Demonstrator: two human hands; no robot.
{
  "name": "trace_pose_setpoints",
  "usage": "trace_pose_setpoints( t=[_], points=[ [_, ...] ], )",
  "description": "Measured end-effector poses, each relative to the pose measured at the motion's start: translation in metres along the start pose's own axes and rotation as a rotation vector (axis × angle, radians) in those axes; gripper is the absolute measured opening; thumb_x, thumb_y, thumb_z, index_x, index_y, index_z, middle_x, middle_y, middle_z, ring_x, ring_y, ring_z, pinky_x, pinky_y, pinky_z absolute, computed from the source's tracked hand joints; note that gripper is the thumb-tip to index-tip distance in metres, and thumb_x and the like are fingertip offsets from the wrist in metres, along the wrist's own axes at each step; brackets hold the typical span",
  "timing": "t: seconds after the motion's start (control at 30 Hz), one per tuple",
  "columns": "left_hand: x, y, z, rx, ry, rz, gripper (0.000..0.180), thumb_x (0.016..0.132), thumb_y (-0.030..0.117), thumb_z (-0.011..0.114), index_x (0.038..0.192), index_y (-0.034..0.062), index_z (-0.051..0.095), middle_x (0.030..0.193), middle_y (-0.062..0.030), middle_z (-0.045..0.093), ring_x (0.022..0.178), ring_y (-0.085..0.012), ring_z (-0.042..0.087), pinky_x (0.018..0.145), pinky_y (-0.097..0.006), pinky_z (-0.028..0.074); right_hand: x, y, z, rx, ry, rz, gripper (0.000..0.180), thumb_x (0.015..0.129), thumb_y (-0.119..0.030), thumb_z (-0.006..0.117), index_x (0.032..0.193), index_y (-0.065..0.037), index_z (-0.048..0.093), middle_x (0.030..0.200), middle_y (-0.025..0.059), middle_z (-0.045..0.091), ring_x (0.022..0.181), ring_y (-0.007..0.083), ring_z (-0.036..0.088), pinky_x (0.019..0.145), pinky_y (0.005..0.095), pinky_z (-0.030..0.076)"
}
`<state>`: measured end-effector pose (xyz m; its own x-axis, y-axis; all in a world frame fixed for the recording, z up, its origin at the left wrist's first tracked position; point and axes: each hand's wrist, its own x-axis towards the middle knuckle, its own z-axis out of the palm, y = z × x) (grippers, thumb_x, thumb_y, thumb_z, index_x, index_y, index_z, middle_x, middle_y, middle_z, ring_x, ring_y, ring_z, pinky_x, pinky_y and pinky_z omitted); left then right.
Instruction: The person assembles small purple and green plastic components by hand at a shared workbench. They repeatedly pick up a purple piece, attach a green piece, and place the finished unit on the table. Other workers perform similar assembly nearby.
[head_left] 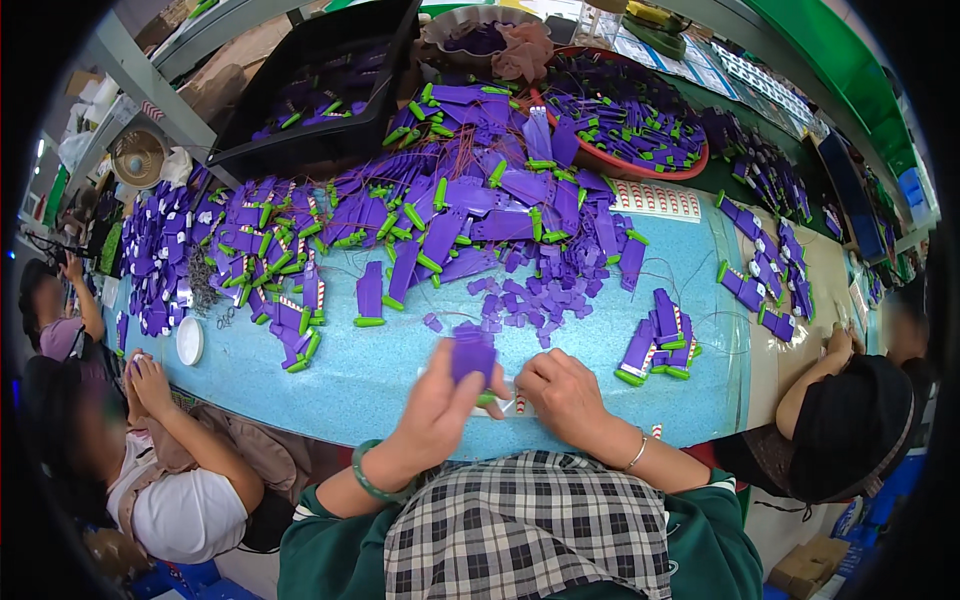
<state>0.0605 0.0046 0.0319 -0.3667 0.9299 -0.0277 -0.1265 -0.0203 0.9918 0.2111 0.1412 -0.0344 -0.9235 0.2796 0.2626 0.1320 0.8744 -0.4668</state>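
Left hand (pixel 432 412) pinches a purple plastic tag (pixel 472 352) between thumb and fingers, lifted just over the blue table (pixel 370 385); right hand (pixel 566 392) is curled, fingertips pressed on a small red-striped sticker strip (pixel 517 406) by the tag's green end. Looks like the labelling step on one piece: next move needs the strip lined up square on the tag, then pressed flat. Finished small stack (pixel 658 350) sits to the right, big loose pile (pixel 440 215) beyond.

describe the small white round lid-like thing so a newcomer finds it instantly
Start at the light blue table and go to its left end, below the big heap of purple pieces. The white disc lies there, the only round, white item among flat purple parts with green ends.
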Motion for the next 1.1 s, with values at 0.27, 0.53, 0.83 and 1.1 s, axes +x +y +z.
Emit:
trace_pose_setpoints(
  t=[0.27, 0.53, 0.83, 1.1],
  points=[
    [0.001, -0.058, -0.001, 0.010, -0.034, -0.276, 0.022, 0.091, 0.009, 0.059, 0.110, -0.0022, 0.056, 0.093, -0.0076, 0.061, 0.075, -0.0121, 0.060, 0.068, -0.027, 0.053, 0.014, 0.005, -0.032, 0.480, -0.057, 0.117, 0.011, 0.073, -0.005, 0.072, 0.081, -0.006, 0.063, 0.087, 0.0045, 0.066, 0.084, 0.0223, 0.059, 0.074, 0.0335, 0.046],
    [0.003, -0.044, -0.002, -0.077, 0.033, -0.203, 0.012, 0.091, 0.011, 0.063, 0.097, 0.0013, 0.064, 0.078, -0.0022, 0.063, 0.068, -0.0081, 0.058, 0.059, -0.023, 0.048, 0.039, -0.024, -0.056, 0.698, 0.161, 0.263, 0.016, 0.077, -0.007, 0.071, 0.091, -0.005, 0.063, 0.104, 0.0079, 0.064, 0.097, 0.0198, 0.059, 0.080, 0.0314, 0.045],
    [0.003, -0.034, 0.001, -0.432, 0.025, -0.214, 0.030, 0.097, 0.010, 0.047, 0.126, 0.0049, 0.041, 0.105, -0.0088, 0.060, 0.085, -0.0160, 0.063, 0.065, -0.031, 0.056, 0.031, -0.024, -0.027, 0.846, 0.142, 0.228, 0.012, 0.081, -0.005, 0.069, 0.089, -0.002, 0.060, 0.095, 0.0074, 0.061, 0.087, 0.0155, 0.058, 0.076, 0.0288, 0.046],
    [0.003, -0.041, 0.000, -0.714, -0.070, -0.285, 0.037, 0.097, 0.009, 0.041, 0.133, 0.0093, 0.033, 0.127, -0.0086, 0.046, 0.116, -0.0195, 0.052, 0.092, -0.043, 0.053, 0.030, -0.024, -0.015, 1.184, 0.086, 0.494, 0.009, 0.085, -0.004, 0.068, 0.088, -0.002, 0.060, 0.084, 0.0007, 0.063, 0.079, 0.0072, 0.058, 0.075, 0.0244, 0.048]
  ],
)
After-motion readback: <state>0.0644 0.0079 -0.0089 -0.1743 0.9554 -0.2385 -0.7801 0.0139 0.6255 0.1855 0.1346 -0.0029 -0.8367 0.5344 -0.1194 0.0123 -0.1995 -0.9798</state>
